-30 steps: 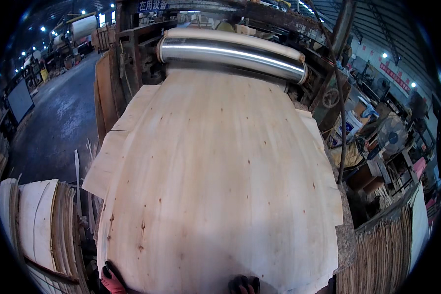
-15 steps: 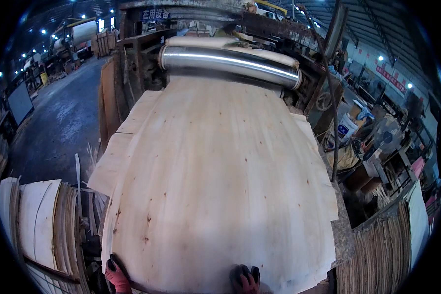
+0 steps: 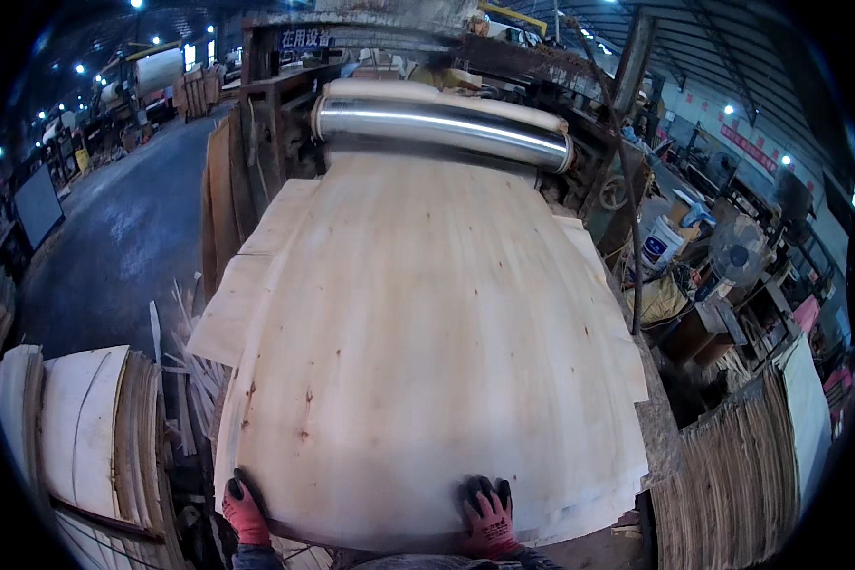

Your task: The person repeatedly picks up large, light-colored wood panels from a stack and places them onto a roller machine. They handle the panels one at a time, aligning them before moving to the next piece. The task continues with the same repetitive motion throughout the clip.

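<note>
Veneer: large pale thin wood veneer sheet (image 3: 427,351) lies flat on a stack of like sheets, far edge right at the shiny steel roller (image 3: 442,128) of the machine, near edge at your body. Judging by thickness and the wavy edge, it's light but floppy, brittle along the grain, with dark knots near the left side where it could split; take it wide apart at the near edge, as you have it, not at one corner. Your left hand (image 3: 244,511) in a red-and-black glove curls fingers over the near-left corner; your right hand (image 3: 489,518) lies fingers spread, flat on top near the edge. Containers: white plastic bucket (image 3: 660,245) stands off to the right by the machine, contents not visible. Curled veneer offcuts (image 3: 85,418) are piled on your left.
</note>
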{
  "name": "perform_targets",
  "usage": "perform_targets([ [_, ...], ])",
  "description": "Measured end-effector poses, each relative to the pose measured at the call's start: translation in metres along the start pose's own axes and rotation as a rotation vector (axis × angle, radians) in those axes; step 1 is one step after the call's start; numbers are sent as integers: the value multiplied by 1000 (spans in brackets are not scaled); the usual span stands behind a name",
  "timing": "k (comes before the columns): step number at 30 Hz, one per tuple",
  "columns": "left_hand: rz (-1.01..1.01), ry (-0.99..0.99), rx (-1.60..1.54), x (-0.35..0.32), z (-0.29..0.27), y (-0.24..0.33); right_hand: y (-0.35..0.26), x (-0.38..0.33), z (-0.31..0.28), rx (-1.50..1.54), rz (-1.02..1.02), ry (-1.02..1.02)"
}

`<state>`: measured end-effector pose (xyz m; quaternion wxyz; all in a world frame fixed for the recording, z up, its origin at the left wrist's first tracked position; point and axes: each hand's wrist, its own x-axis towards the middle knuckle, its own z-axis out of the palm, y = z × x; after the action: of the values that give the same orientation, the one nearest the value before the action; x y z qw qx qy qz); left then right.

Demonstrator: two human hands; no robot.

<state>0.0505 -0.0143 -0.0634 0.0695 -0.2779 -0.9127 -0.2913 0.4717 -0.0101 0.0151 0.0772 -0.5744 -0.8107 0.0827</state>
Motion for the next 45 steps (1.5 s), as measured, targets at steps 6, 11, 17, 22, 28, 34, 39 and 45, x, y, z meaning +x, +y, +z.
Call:
perform_targets([
  [6,-12,-203,-209,13,-14,7,-17,0,-16,-89,57,76],
  [11,-20,-361,-366,17,-17,-1,-14,-3,-10,-56,45,130],
  [17,-45,-537,-601,23,-30,9,-16,0,-8,-94,30,189],
  [22,-84,-635,-696,28,-43,14,-8,-1,4,-139,-9,252],
  [28,-56,-745,-772,34,-43,8,-12,-1,6,-82,21,257],
  [34,-43,-876,-788,43,-24,-12,-16,-6,7,-43,82,214],
  [39,-105,-1141,-901,68,-6,-25,-19,-4,-1,-114,26,206],
  [45,-90,-1048,-923,72,-136,37,-33,-17,-7,-128,101,229],
])
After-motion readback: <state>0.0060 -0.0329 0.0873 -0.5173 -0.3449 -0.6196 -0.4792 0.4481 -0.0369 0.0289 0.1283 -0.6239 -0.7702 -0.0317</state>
